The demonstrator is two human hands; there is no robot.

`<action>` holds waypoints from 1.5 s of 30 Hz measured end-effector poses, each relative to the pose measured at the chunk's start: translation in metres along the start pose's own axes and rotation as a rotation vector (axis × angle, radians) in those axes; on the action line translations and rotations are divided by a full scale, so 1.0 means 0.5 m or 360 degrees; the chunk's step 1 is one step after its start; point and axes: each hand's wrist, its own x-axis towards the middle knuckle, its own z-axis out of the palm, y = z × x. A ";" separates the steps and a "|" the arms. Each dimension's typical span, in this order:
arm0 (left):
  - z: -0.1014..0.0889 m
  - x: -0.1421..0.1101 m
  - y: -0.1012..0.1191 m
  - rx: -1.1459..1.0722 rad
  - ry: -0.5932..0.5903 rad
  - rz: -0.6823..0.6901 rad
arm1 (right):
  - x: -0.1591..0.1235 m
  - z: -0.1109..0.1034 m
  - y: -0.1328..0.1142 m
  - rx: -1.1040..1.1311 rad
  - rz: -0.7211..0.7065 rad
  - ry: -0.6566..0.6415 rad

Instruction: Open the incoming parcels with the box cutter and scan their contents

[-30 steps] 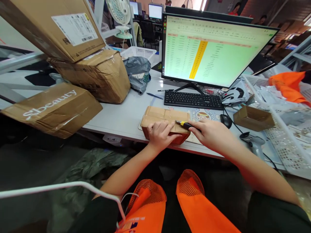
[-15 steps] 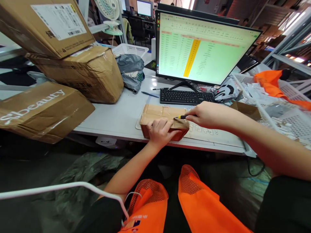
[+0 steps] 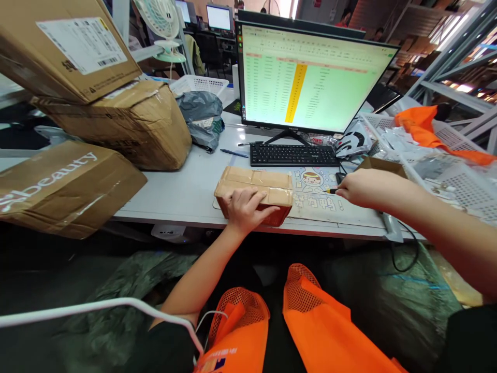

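Observation:
A small taped cardboard box point(image 3: 272, 181) rests at the front edge of the desk. My left hand point(image 3: 245, 209) lies across its top and near side, fingers spread and bent over the edge, holding it. To the right of the box, my right hand point(image 3: 355, 187) is closed around a utility knife point(image 3: 332, 191) with a yellow tip end, its blade pointing left above the printed desk mat point(image 3: 316, 203). The knife is apart from the box; most of its handle is hidden in my fist.
A black keyboard point(image 3: 293, 155) and a monitor point(image 3: 310, 83) stand behind the box. Large cartons point(image 3: 128, 124) are stacked on the left, with a grey plastic bag point(image 3: 202, 119) beside them. White baskets point(image 3: 466, 191) hold packets on the right. A pen point(image 3: 234, 153) lies near the keyboard.
My right hand has drawn the knife away from the box top, off to the right over the mat. My left hand has stayed on the box. The view has shifted slightly.

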 end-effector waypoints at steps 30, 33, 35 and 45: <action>-0.020 -0.018 0.059 -0.0223 0.0635 -0.0217 | 0.190 0.137 -0.382 0.1285 -0.0615 0.2154; -0.011 -0.026 0.078 -0.0329 0.0766 -0.0228 | 0.180 0.156 -0.383 0.1720 0.0094 0.2210; -0.025 -0.014 0.076 -0.0277 0.0619 -0.0185 | 0.173 0.164 -0.377 0.1919 0.0287 0.2100; -0.141 0.084 -0.024 -0.0397 0.0169 0.0299 | 0.194 0.197 -0.341 0.2432 0.0287 0.1760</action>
